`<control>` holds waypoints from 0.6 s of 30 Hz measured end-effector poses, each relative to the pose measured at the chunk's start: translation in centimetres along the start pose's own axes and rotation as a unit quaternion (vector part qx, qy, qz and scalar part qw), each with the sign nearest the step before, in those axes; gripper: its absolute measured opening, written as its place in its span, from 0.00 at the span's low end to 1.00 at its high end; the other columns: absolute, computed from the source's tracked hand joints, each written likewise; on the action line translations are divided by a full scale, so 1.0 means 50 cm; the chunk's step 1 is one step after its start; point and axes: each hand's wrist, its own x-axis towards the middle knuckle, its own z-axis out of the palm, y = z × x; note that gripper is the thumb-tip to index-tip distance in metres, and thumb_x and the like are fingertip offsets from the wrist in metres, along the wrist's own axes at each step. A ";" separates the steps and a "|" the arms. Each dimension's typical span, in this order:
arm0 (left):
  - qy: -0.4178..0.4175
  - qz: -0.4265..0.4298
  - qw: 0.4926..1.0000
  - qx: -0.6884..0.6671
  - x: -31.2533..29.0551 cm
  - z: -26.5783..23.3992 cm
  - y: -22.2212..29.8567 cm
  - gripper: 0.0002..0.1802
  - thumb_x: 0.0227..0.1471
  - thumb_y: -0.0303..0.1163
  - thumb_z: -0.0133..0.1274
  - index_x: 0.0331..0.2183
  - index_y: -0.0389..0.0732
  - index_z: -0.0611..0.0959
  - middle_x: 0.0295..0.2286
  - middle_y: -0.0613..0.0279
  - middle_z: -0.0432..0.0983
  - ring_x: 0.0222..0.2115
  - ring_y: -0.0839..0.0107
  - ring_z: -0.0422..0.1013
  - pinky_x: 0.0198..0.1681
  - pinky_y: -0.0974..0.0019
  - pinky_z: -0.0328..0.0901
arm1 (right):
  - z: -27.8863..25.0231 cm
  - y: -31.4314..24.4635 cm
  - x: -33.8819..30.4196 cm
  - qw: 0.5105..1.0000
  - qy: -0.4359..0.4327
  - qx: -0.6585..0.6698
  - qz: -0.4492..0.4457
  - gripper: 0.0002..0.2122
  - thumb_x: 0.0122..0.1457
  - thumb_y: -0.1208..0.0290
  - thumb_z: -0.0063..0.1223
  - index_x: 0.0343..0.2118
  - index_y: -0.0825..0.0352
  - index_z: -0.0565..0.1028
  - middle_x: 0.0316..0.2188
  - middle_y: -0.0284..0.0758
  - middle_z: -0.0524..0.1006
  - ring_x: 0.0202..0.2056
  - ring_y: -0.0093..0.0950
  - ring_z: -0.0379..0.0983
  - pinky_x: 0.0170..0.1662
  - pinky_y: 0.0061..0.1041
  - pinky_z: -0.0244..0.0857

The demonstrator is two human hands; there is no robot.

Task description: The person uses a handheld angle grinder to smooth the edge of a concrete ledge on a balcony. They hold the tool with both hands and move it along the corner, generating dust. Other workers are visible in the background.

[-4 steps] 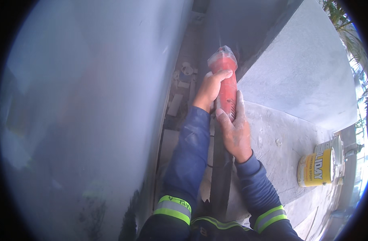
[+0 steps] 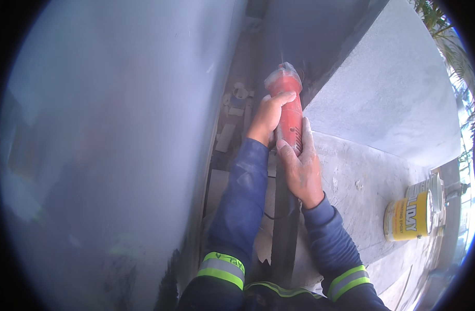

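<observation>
A red, dust-covered angle grinder (image 2: 288, 101) is held upright in the middle of the view, its head pointing away from me toward a dark gap beside a grey stone slab (image 2: 393, 88). My left hand (image 2: 268, 116) wraps the tool's upper body from the left. Around the lower handle my right hand (image 2: 302, 168) is closed, dusted white. Both arms wear blue sleeves with reflective yellow-grey cuffs. The disc itself is hidden behind the tool's head.
A pale glossy wall (image 2: 118, 145) fills the left half. Under my right arm lies a dusty stone ledge (image 2: 362, 181) with a yellow tin can (image 2: 408, 217) on its side at the right. Pipe fittings and scraps (image 2: 237, 101) lie far below in the gap. Palm leaves show top right.
The grinder and both hands have shifted slightly left and a little down in the view; the grip is the same.
</observation>
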 end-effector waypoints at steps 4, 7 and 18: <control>-0.007 0.016 0.999 -0.031 0.009 0.004 -0.006 0.21 0.55 0.40 0.61 0.44 0.33 0.83 0.36 0.57 0.81 0.37 0.67 0.77 0.44 0.63 0.70 | -0.002 0.000 0.007 1.000 0.010 0.007 -0.018 0.40 0.65 0.62 0.54 0.71 0.81 0.49 0.57 0.52 0.73 0.53 0.33 0.75 0.56 0.28 0.68; -0.021 0.030 0.999 -0.012 0.030 0.004 -0.002 0.22 0.55 0.40 0.61 0.45 0.33 0.83 0.37 0.56 0.81 0.38 0.66 0.77 0.44 0.63 0.70 | -0.006 -0.002 0.021 0.999 0.012 0.018 -0.028 0.40 0.65 0.63 0.54 0.71 0.81 0.49 0.58 0.54 0.73 0.54 0.35 0.75 0.57 0.29 0.67; 0.000 0.034 0.999 -0.029 0.072 0.003 0.000 0.24 0.55 0.40 0.61 0.46 0.30 0.83 0.39 0.54 0.81 0.39 0.65 0.77 0.45 0.61 0.70 | 0.000 0.009 0.060 0.999 0.037 0.008 -0.029 0.39 0.65 0.58 0.53 0.69 0.85 0.53 0.57 0.58 0.73 0.57 0.40 0.74 0.59 0.31 0.67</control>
